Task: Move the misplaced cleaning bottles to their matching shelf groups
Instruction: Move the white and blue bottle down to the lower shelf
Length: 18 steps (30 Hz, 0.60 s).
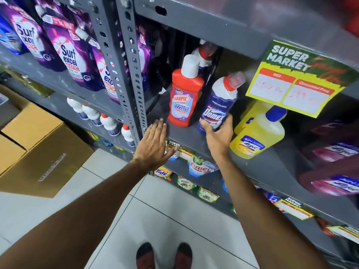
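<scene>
- Right hand (218,135) wraps the lower body of the Domex bottle (219,105), thumb on the left side, fingers curled round the right. Bottle tilts right, base on or just off the grey shelf (186,133); can't tell which.
- Left hand (153,144) is flat & open, fingers spread on the shelf's front lip, holding nothing. Looks like a brace.
- Domex sits between the red Harpic bottle (184,98) on its left & the yellow Lizol bottle (256,133) on its right, close to both.
- To do it well: firm up the low grip, since the bottle is tall & top-heavy w/ a slim neck.
- Draw it straight out toward the body, so it clips neither neighbour nor the price tag (295,78) hanging above.
- Likely home, judging by look: the row of similar white bottles (101,117) one shelf down at left. Labels too small to confirm.
</scene>
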### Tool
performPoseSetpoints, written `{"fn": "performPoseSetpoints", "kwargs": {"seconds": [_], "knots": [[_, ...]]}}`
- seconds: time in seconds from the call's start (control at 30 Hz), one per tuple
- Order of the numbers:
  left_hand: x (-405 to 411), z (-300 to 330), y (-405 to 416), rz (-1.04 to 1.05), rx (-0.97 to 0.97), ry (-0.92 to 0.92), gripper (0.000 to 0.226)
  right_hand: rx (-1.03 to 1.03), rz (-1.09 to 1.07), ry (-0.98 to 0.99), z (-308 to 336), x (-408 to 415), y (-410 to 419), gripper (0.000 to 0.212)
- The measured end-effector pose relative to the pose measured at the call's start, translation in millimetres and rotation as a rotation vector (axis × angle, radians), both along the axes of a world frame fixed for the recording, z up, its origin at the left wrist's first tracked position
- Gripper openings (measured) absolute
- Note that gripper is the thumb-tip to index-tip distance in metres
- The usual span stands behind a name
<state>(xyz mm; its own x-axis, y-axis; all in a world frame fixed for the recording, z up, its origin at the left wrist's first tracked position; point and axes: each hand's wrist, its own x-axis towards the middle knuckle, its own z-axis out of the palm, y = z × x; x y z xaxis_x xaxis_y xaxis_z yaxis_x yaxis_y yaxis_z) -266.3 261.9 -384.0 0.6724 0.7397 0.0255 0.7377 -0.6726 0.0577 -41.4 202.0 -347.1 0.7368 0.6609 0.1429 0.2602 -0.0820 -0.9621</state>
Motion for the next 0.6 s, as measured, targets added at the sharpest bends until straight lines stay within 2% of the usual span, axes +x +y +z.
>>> {"fn": "performPoseSetpoints", "kwargs": {"seconds": [0.23, 0.53, 0.6], "knots": [[5, -5, -4, 0.007, -0.017, 0.02, 0.096, -0.037, -0.024, -0.029, -2, 22, 20, 0.057], [4, -6, 0, 0.016, -0.012, 0.026, 0.096, -0.048, -0.04, -0.028, -4, 22, 28, 0.063], [3, -6, 1, 0.018, -0.01, 0.034, 0.096, -0.065, -0.032, -0.006, -6, 13, 20, 0.07]]}}
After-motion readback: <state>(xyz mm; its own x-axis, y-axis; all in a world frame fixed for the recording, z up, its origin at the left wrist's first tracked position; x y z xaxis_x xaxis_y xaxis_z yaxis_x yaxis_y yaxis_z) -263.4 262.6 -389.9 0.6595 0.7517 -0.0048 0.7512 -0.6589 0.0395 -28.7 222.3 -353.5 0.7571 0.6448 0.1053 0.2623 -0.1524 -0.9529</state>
